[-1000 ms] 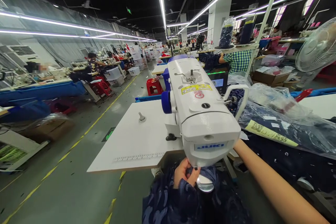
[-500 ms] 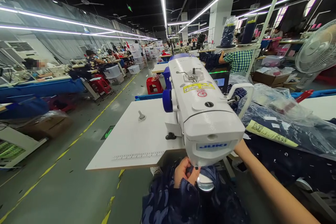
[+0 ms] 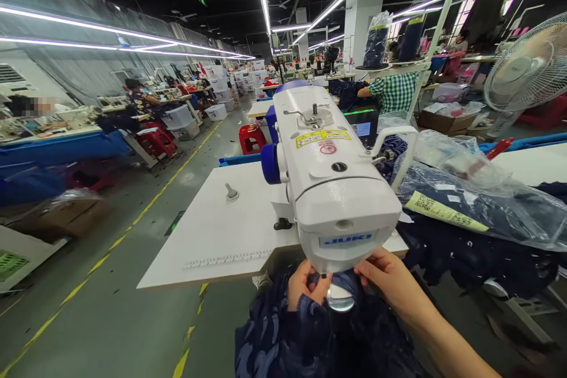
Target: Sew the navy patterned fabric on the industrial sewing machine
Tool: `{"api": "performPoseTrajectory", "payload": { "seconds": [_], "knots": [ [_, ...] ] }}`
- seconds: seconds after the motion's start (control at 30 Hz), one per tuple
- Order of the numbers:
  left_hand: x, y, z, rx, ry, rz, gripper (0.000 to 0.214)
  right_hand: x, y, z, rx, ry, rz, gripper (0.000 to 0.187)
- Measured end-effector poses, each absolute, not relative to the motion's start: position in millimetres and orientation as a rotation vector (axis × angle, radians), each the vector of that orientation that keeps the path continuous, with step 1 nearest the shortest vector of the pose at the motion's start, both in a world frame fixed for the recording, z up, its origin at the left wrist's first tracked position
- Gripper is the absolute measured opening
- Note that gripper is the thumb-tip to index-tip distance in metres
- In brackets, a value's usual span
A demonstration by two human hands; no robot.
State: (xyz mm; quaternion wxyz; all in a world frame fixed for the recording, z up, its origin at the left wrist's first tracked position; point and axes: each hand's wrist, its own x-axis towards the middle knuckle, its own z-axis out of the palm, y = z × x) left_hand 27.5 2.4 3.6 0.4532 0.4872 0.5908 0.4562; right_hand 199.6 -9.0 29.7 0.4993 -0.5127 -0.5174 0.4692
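A white JUKI sewing machine (image 3: 345,207) stands before me, its head hiding the needle from above. Dark navy patterned fabric (image 3: 283,331) is bunched around and below the machine's rounded metal end (image 3: 341,300). Just left of that end, under the head, my left hand (image 3: 305,286) pinches the fabric, thumb and fingers close together. On the right side, my right hand (image 3: 383,274) is closed with its fingertips at the fabric beneath the head. The head partly covers those fingertips.
To the left spreads the white tabletop (image 3: 212,218) with a printed ruler. A plastic-wrapped bundle (image 3: 469,201) with a yellow label lies right, before a standing fan (image 3: 527,71). A red stool (image 3: 252,139) is behind the table. Co-workers sit farther back.
My right hand has come back from behind the right side of the machine head to the fabric at its front. The left hand stays on the fabric. The view has shifted slightly.
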Motion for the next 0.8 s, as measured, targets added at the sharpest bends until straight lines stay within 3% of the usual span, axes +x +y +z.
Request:
{"api": "performPoseTrajectory", "payload": {
  "seconds": [0.13, 0.3, 0.53, 0.7, 0.8],
  "knots": [
    [28.5, 1.1, 8.6, 1.199, 1.424, 1.144, 0.031, 201.5, -14.8, 21.6, -1.128, -1.661, 0.456, 0.013],
    [28.2, -0.6, 21.7, 1.229, 1.469, 1.129, 0.018, 208.7, -14.6, -2.7, -0.954, -1.911, -0.068, 0.033],
    [28.0, -0.1, 24.0, 1.232, 1.429, 1.134, 0.019, 210.6, -11.1, -6.6, -0.925, -1.983, -0.203, 0.034],
    [27.5, 1.9, 22.6, 1.228, 1.463, 1.109, 0.023, 206.1, -7.1, 5.9, -0.898, -2.016, -0.255, 0.024],
    [27.8, 2.7, 24.1, 1.219, 1.465, 1.110, 0.019, 203.3, -8.2, 10.6, -0.942, -1.989, -0.115, 0.015]
  ]
}}
